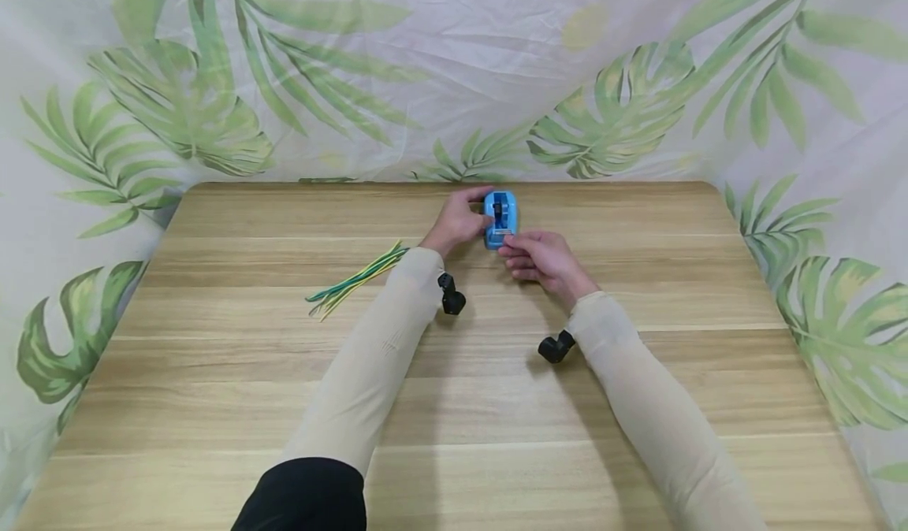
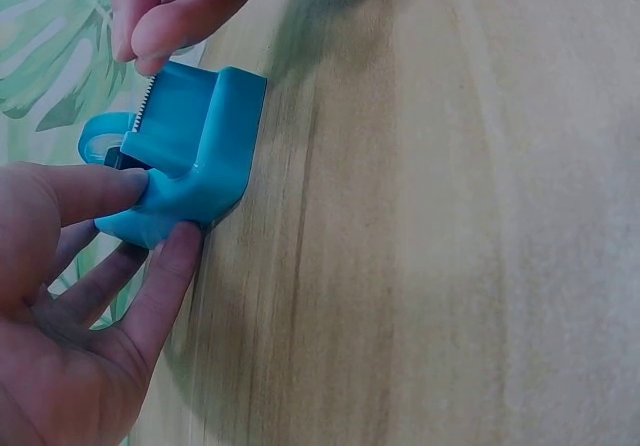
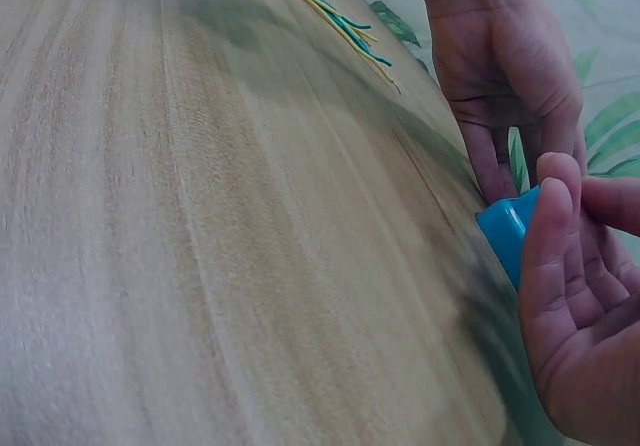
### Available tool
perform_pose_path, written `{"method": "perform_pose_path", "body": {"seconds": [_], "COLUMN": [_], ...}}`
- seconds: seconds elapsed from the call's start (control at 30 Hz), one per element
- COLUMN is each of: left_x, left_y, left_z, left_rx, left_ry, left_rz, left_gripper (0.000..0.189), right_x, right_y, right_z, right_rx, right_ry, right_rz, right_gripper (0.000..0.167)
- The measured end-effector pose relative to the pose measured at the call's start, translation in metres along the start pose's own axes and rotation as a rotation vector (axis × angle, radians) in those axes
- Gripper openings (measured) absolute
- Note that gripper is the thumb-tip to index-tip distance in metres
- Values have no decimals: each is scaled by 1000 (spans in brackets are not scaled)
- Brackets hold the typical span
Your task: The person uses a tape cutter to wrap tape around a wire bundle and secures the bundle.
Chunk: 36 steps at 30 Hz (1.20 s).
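Note:
A blue tape dispenser [image 1: 514, 214] stands near the far edge of the table. My left hand [image 1: 458, 220] grips it from the left, thumb on top by the roll opening and fingers against its side. In the left wrist view its toothed metal blade [image 2: 145, 106] lies along the front. My right hand [image 1: 545, 257] has thumb and forefinger pinched together right at the blade, on the tape's end, which is clear and mostly hidden by the fingertips. The right wrist view shows one blue corner of the dispenser [image 3: 508, 228] behind the right hand's fingers.
A loose bundle of green and yellow wires [image 1: 358, 279] lies on the wooden table [image 1: 496, 436], left of the left forearm. Behind the far table edge hangs a leaf-print cloth [image 1: 482, 66]. Small black cameras [image 1: 452, 298] sit on both wrists.

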State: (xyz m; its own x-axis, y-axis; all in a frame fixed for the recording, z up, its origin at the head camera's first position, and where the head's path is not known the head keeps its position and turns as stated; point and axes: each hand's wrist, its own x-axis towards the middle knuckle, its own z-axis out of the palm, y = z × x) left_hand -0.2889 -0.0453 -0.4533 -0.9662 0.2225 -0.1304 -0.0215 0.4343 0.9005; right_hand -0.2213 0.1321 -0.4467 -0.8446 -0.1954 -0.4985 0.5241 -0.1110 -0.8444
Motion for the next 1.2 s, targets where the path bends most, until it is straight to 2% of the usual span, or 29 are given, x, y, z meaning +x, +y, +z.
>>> {"method": "perform_pose_path", "body": {"seconds": [0.3,0.63,0.87,1.2], "left_x": [-1,-1,-2,0], "left_y": [0,-2,-2,-1], "left_z": [0,-1,0,0], "left_rx": [17,34,28,44], "left_ry": [-16,-4,3,4], "left_rz": [-21,-6,3,6], "left_gripper": [59,59,59,59], "right_x": [-3,-6,-8,-13], "right_y": [3,7,7,6], "right_z": [0,0,0,0], "right_rx": [7,6,0,3], "right_ry": [-13,-11,-9,-3], "right_rz": [0,11,14,8], "right_gripper": [29,18,29,20]}}
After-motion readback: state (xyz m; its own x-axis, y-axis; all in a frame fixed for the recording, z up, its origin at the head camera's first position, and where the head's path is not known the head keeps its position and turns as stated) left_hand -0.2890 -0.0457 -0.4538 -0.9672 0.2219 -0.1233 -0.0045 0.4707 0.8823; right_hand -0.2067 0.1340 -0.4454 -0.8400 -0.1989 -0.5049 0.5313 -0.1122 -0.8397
